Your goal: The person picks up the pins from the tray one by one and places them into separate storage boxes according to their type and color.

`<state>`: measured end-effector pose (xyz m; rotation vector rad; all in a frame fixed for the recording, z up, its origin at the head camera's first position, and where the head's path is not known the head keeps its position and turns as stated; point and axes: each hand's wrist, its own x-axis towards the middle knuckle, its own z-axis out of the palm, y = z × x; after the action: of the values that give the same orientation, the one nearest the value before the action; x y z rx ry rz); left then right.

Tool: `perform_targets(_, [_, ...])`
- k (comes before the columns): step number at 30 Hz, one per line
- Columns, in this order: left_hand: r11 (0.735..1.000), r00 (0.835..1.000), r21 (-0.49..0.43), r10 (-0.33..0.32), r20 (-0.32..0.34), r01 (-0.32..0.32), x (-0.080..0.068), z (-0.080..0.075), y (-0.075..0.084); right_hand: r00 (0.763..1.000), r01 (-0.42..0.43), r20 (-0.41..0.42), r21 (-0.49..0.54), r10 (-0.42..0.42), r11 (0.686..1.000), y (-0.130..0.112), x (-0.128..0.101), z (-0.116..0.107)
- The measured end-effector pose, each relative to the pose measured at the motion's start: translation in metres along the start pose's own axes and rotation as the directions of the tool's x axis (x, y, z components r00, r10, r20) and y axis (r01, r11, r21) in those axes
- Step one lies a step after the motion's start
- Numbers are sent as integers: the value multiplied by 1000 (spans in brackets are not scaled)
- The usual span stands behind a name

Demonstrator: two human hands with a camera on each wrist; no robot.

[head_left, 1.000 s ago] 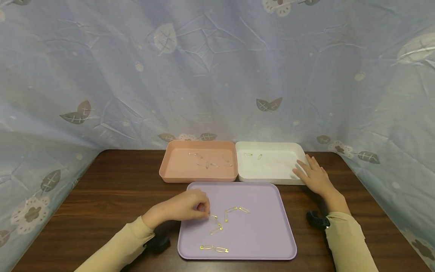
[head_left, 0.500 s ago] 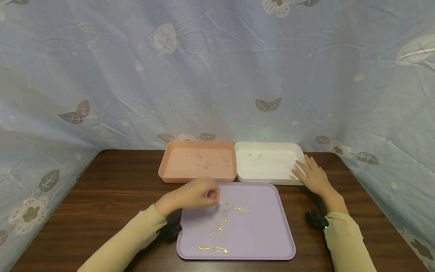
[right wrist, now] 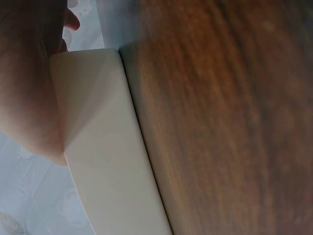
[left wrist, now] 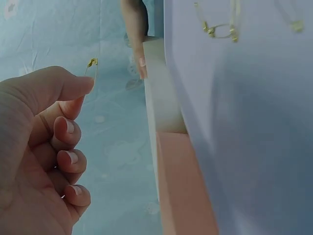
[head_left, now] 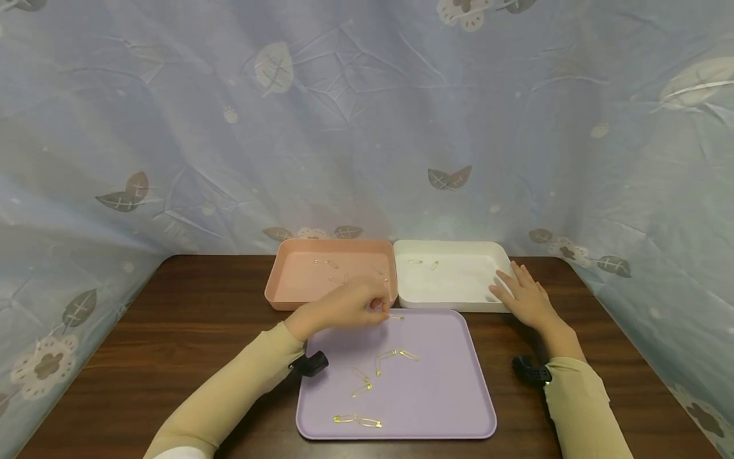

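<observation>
My left hand (head_left: 351,305) holds a gold safety pin (head_left: 397,317) above the far edge of the lilac tray (head_left: 436,395), close to the pink tray (head_left: 287,290). In the left wrist view, thumb and forefinger pinch this safety pin (left wrist: 93,63), its gold cap pointing away from the hand. Several more gold safety pins (head_left: 369,422) lie scattered on the lilac tray. At the right end of the white tray (head_left: 459,284) rests my right hand (head_left: 530,305), fingers spread over the rim. The right wrist view has that hand against the white tray's outer wall (right wrist: 105,137).
Several silver-looking safety pins (head_left: 327,262) lie in the pink tray, partly hidden by the left hand. Two gold safety pins (head_left: 434,265) are in the white tray. All trays stand on a dark wooden table (head_left: 229,299), with a patterned cloth (head_left: 355,140) hanging behind.
The left hand has lifted the pinched safety pin off the lilac tray and carried it forward and to the right, towards the pink and white trays. My right hand stays at the white tray.
</observation>
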<state>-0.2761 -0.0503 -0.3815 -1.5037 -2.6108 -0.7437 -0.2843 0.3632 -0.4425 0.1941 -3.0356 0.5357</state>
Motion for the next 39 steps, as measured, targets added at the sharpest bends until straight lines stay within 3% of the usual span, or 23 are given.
perform_targets(6, [1000, 1000, -4, -14, 8, 14, 21, -5, 0, 1000, 3, -7, -2, -3, 1000, 3, 1, 2])
perform_targets(14, [996, 997, 57, -68, 21, 66, 51, -8, -2, 1000, 6, -20, -12, -7, 1000, 2, 2, 3])
perform_targets(24, [991, 997, 113, -73, 21, 70, 90, -9, -11, 1000, 1, -11, -18, -2, 1000, 0, 2, 1])
perform_targets(33, [976, 977, 58, -213, 18, 212, 114, -3, -20, 1000, 1, 10, -4, -1, 1000, -2, -1, -3])
perform_targets(39, [962, 966, 87, -259, -5, 258, 127, 10, -31, 1000, 3, 18, -2, -3, 1000, 0, 0, -3])
